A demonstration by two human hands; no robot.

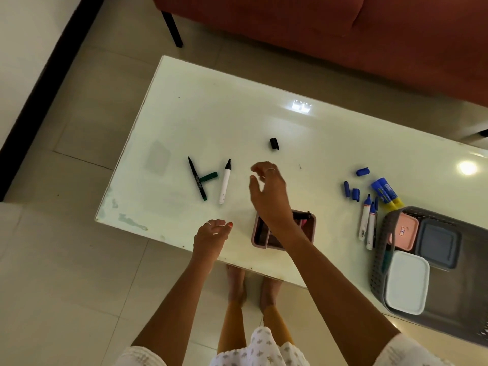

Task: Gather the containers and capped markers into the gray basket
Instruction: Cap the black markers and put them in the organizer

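With both hands, the right hand (pixel 266 188) and the left hand (pixel 211 233), loose and holding nothing, pick up the white marker (pixel 225 182) far left of the gray basket (pixel 383 233), then snap on the black cap (pixel 274 143) before dropping it in.

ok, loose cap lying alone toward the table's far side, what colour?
Black. The cap shows best in the head view, the only one.

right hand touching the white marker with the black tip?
Apart. The head view shows bare table between the right hand and the white marker, which lies uncapped to its left.
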